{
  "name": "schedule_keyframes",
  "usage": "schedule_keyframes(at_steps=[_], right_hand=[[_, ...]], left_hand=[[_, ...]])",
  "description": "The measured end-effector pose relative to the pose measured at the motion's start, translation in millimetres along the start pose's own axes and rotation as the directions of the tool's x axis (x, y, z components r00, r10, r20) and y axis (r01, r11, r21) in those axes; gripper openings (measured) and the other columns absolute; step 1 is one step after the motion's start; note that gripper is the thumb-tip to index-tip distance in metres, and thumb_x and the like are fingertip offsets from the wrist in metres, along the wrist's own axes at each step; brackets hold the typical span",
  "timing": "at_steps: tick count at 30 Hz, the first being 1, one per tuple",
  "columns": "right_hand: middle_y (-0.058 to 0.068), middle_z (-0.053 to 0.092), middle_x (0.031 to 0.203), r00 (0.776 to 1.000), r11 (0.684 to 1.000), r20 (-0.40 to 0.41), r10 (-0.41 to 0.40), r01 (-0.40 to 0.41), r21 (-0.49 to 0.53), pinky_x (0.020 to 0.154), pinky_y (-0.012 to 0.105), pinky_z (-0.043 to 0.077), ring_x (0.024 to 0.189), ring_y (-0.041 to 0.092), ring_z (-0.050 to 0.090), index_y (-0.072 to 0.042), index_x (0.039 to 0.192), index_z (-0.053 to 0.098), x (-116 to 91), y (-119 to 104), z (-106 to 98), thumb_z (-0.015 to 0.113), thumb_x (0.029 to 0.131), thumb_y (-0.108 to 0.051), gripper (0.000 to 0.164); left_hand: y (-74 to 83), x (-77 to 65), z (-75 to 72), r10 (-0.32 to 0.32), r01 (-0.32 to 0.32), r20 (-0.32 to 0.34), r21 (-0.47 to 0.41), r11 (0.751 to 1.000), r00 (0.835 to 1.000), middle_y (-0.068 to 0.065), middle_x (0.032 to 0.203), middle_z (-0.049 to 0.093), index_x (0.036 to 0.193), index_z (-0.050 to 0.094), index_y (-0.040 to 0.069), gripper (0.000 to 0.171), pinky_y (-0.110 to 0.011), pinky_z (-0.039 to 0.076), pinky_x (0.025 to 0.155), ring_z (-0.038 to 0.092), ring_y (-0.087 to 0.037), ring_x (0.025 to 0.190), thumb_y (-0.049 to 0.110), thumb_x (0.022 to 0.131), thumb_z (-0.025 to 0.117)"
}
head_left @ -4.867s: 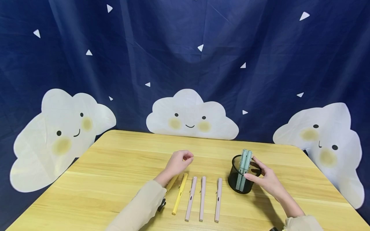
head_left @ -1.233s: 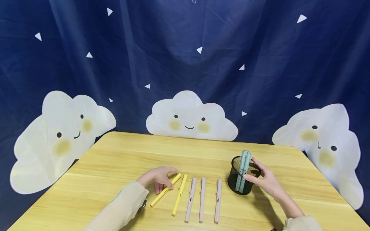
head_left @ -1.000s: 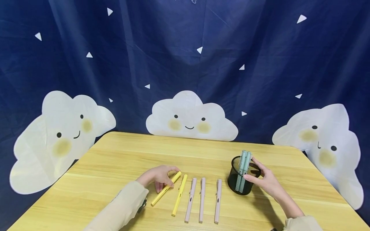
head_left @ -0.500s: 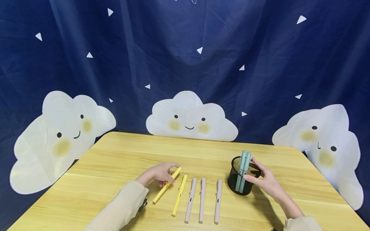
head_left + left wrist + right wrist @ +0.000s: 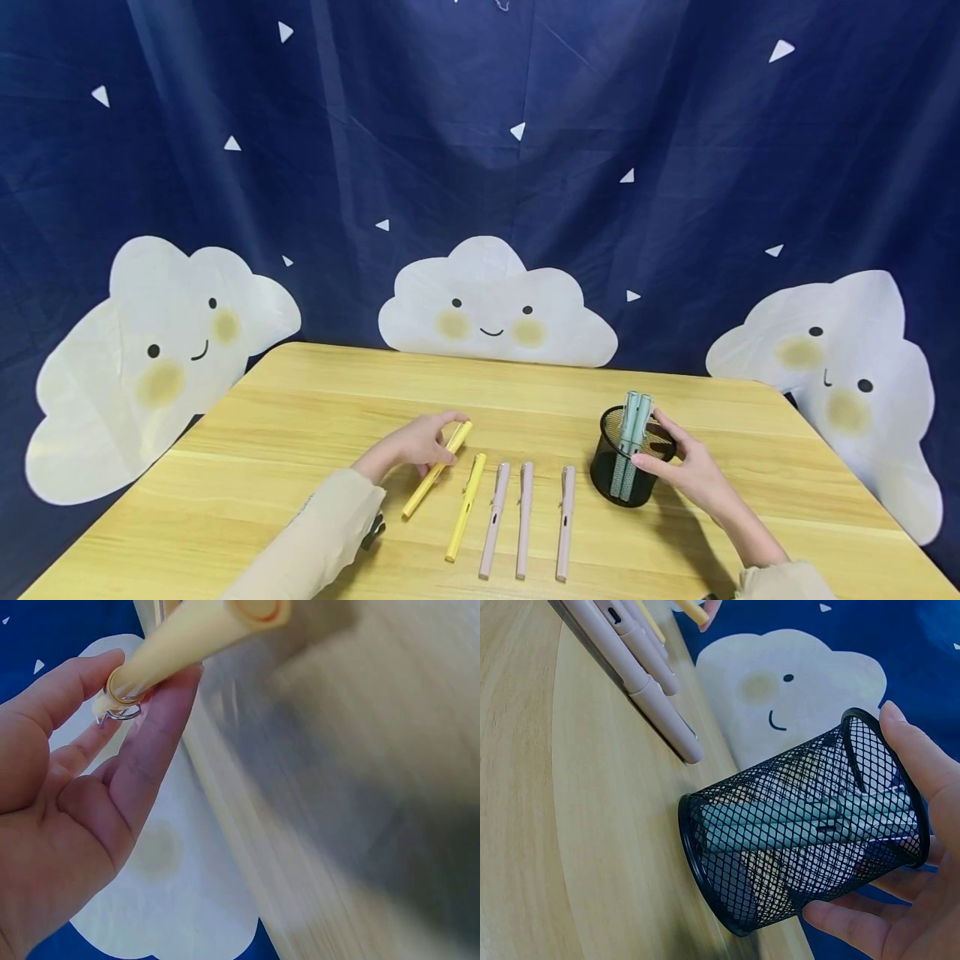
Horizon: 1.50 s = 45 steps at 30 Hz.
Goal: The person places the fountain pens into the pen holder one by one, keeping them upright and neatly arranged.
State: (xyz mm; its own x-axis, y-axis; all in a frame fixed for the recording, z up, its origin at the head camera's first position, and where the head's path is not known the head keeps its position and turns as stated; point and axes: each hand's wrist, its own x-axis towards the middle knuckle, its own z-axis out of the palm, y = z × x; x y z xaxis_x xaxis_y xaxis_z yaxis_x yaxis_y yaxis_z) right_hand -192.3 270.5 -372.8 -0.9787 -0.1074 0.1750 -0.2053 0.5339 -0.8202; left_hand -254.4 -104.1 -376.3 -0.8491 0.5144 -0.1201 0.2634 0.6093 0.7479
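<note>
While the left hand pinches a yellow pen in a thumb-and-finger grip, slanting over the bench, the right hand holds the black mesh pen cup at the right between thumb and fingers. Two teal pens stand inside it. Between the hands, on the near side, lie a second yellow pen and three lilac pens.

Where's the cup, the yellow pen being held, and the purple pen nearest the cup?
Cup [image 5: 776, 877], right wrist view: mesh wall.
Held yellow pen [image 5: 425, 490], head view: lower barrel.
Purple pen [image 5: 566, 533], head view: middle of barrel.
</note>
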Motion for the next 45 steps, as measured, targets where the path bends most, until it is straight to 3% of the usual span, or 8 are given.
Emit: schedule_keyframes(at_steps=[13,23,34,45], right_hand=[[0.032,0.032,0.132,1.000,1.000,0.001,-0.004,0.004,-0.006,0.093,0.055,0.032,0.119,0.046,0.030,0.000,0.141,0.015,0,1,0,0.065,0.082,-0.018,0.080],[0.030,0.035,0.131,1.000,1.000,-0.010,-0.017,0.017,-0.011,0.093,0.054,0.031,0.118,0.044,0.033,0.001,0.141,0.017,0,1,0,0.065,0.082,-0.020,0.079],[0.032,0.032,0.132,1.000,1.000,-0.004,-0.015,0.015,-0.021,0.092,0.052,0.033,0.118,0.045,0.033,0.001,0.141,0.015,1,0,0,0.065,0.082,-0.017,0.080],[0.032,0.033,0.131,1.000,1.000,-0.006,-0.009,0.009,-0.020,0.093,0.053,0.032,0.118,0.046,0.033,0.001,0.141,0.016,1,-1,0,0.066,0.081,-0.018,0.080]], left_hand=[[7.9,7.1,4.6,0.062,-0.063,-0.017,-0.047,0.997,0.998,-0.006,0.067,0.047,0.133,0.037,0.001,0.063,-0.035,0.050,0.043,0.046,-0.012,0.045,-0.004,0.076,0.064],[12.8,11.2,8.0,0.101,-0.102,-0.020,-0.056,0.993,0.995,-0.006,0.068,0.044,0.136,0.037,0.005,0.065,-0.039,0.050,0.043,0.044,-0.012,0.044,-0.003,0.078,0.065],[18.9,17.7,10.8,0.121,-0.122,-0.013,-0.088,0.989,0.993,-0.006,0.066,0.045,0.135,0.040,0.009,0.060,-0.041,0.050,0.045,0.045,-0.013,0.045,0.000,0.080,0.064],[28.1,23.0,15.1,0.105,-0.111,-0.044,-0.159,0.981,0.994,-0.011,0.071,0.049,0.130,0.046,0.006,0.051,-0.044,0.052,0.050,0.055,-0.015,0.050,-0.002,0.082,0.060]])
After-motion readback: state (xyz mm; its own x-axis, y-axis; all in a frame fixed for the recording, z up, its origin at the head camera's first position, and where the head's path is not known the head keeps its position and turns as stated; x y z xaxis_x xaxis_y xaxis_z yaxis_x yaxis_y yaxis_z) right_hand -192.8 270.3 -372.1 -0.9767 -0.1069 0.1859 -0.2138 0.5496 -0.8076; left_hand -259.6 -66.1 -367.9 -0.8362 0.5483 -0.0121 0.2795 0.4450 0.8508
